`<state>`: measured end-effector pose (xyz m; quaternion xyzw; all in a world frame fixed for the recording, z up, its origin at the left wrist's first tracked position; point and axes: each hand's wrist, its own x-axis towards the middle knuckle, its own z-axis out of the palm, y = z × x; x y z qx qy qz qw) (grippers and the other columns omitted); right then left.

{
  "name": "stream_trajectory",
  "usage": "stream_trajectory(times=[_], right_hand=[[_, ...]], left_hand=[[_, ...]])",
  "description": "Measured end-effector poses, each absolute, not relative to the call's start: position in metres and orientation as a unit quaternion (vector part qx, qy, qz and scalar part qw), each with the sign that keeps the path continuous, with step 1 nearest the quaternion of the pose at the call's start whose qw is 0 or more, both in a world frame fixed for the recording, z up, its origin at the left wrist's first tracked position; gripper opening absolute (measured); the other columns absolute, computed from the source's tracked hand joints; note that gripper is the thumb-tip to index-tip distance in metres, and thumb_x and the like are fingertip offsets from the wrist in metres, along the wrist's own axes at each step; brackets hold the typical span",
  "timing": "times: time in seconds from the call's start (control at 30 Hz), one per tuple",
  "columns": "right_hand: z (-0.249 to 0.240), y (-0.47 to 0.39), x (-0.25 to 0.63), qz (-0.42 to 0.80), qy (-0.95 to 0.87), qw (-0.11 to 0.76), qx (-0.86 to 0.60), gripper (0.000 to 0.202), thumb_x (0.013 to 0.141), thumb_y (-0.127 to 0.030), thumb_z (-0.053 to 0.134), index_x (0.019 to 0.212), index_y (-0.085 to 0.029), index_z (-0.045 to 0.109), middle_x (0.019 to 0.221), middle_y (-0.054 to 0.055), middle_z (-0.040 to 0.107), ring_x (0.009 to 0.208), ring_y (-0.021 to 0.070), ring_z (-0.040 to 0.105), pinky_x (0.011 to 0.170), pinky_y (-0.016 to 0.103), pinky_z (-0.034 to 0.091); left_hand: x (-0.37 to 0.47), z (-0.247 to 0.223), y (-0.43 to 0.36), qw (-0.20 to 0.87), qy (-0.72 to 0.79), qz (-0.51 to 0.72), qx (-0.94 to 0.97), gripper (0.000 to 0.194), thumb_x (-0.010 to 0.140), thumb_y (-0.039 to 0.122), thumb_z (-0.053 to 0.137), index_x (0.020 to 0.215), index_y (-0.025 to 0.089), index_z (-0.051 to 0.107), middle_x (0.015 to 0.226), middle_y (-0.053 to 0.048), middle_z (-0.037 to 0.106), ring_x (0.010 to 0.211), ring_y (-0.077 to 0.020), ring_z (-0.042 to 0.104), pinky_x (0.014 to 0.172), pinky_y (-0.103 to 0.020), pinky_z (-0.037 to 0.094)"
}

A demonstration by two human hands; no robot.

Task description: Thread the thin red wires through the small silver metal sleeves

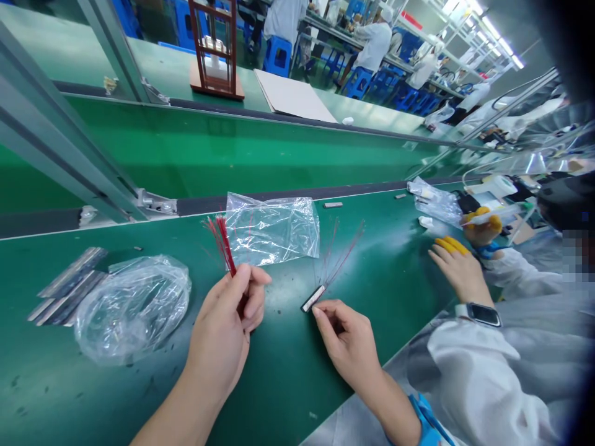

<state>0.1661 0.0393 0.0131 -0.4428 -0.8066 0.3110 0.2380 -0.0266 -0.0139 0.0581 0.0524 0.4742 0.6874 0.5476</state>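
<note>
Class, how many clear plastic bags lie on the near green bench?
3: a rumpled bag left of the left hand, a flat bag beyond it, a bunched bag at far right. Others may be hidden there.

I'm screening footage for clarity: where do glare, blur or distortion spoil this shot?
Head view: white glare streaks the clear plastic bag; a pale sheen lies on the green table right of centre; the right edge looks smeared and stretched, with dark corners; the background stools look soft.
</note>
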Motion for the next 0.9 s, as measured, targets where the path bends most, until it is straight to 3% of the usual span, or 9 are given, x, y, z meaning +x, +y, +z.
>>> stream_trajectory(times=[0.27, 0.37, 0.43, 0.53, 0.63, 0.77, 0.9], right_hand=[[0.013, 0.039, 0.164, 0.305, -0.808, 0.244, -0.442, 0.018, 0.095, -0.026, 0.059, 0.083, -0.020, 0.071, 0.062, 0.000, 0.063, 0.051, 0.0137, 0.056, 0.050, 0.025, 0.043], [0.011, 0.036, 0.168, 0.334, -0.778, 0.265, -0.462, 0.010, 0.092, -0.028, 0.064, 0.095, -0.019, 0.067, 0.060, -0.003, 0.059, 0.049, 0.0130, 0.053, 0.047, 0.024, 0.042], [0.010, 0.030, 0.174, 0.356, -0.741, 0.295, -0.486, 0.016, 0.091, -0.029, 0.065, 0.102, -0.019, 0.061, 0.061, -0.004, 0.056, 0.048, 0.0125, 0.051, 0.045, 0.023, 0.041], [0.009, 0.017, 0.181, 0.367, -0.718, 0.316, -0.500, 0.010, 0.093, -0.029, 0.063, 0.091, -0.020, 0.059, 0.061, -0.003, 0.055, 0.048, 0.0117, 0.049, 0.044, 0.023, 0.040], [0.014, 0.004, 0.178, 0.383, -0.753, 0.277, -0.458, 0.014, 0.094, -0.027, 0.061, 0.081, -0.020, 0.061, 0.060, -0.003, 0.054, 0.048, 0.0118, 0.048, 0.045, 0.023, 0.039], [0.024, -0.006, 0.156, 0.411, -0.799, 0.216, -0.383, 0.008, 0.093, -0.024, 0.061, 0.094, -0.019, 0.067, 0.066, 0.000, 0.060, 0.053, 0.0138, 0.055, 0.050, 0.025, 0.043], [0.030, -0.004, 0.128, 0.382, -0.829, 0.191, -0.362, 0.016, 0.093, -0.026, 0.061, 0.104, -0.017, 0.069, 0.070, 0.002, 0.065, 0.054, 0.0150, 0.057, 0.053, 0.027, 0.044]], left_hand=[[-0.027, 0.061, -0.013, 0.554, 0.450, 0.699, 0.033, 0.029, 0.091, 0.040, 0.061, 0.076, 0.017, 0.066, 0.052, 0.005, 0.038, 0.044, -0.0068, 0.028, 0.041, -0.019, 0.027], [-0.028, 0.061, -0.013, 0.556, 0.441, 0.704, 0.024, 0.028, 0.092, 0.039, 0.061, 0.077, 0.017, 0.065, 0.053, 0.005, 0.039, 0.043, -0.0067, 0.030, 0.041, -0.019, 0.029], [-0.029, 0.061, -0.012, 0.558, 0.437, 0.705, 0.012, 0.027, 0.093, 0.038, 0.060, 0.078, 0.017, 0.065, 0.053, 0.005, 0.039, 0.043, -0.0067, 0.031, 0.041, -0.019, 0.030], [-0.030, 0.062, -0.012, 0.563, 0.428, 0.707, -0.006, 0.025, 0.095, 0.035, 0.057, 0.078, 0.016, 0.063, 0.054, 0.005, 0.039, 0.043, -0.0064, 0.031, 0.041, -0.018, 0.030], [-0.030, 0.062, -0.011, 0.566, 0.410, 0.715, -0.014, 0.025, 0.096, 0.033, 0.056, 0.079, 0.016, 0.063, 0.054, 0.006, 0.038, 0.042, -0.0059, 0.029, 0.041, -0.018, 0.029], [-0.029, 0.062, -0.011, 0.569, 0.389, 0.725, -0.014, 0.024, 0.094, 0.035, 0.059, 0.080, 0.016, 0.063, 0.053, 0.007, 0.037, 0.041, -0.0055, 0.028, 0.040, -0.017, 0.028], [-0.029, 0.062, -0.011, 0.575, 0.379, 0.725, -0.014, 0.023, 0.093, 0.034, 0.061, 0.080, 0.016, 0.062, 0.053, 0.007, 0.037, 0.040, -0.0051, 0.027, 0.039, -0.017, 0.027]])
